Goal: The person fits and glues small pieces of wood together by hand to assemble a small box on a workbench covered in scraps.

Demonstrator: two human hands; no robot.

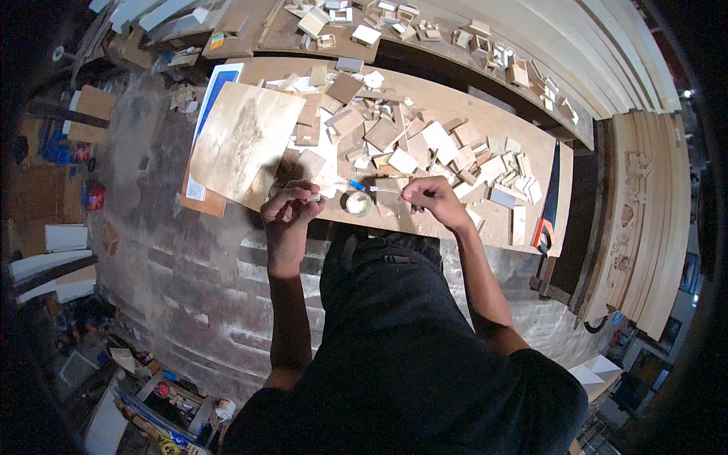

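My left hand (291, 206) is raised at the near edge of the workbench, its fingers closed on a small pale wooden piece (314, 198) that they mostly cover. My right hand (434, 199) pinches a thin stick (388, 189) with a whitish tip, which points left. Just below that tip stands a small round tub (359, 203) with pale contents, between my two hands. A small blue object (357, 184), too small to name, lies right above the tub.
Several loose wooden blocks (383, 134) cover the workbench (345, 225). A thin wooden sheet (244, 140) lies at left. A saw with an orange handle (544, 235) sits at the right end. Small wooden boxes (518, 72) stand on the bench behind; long boards (637, 220) are stacked at right.
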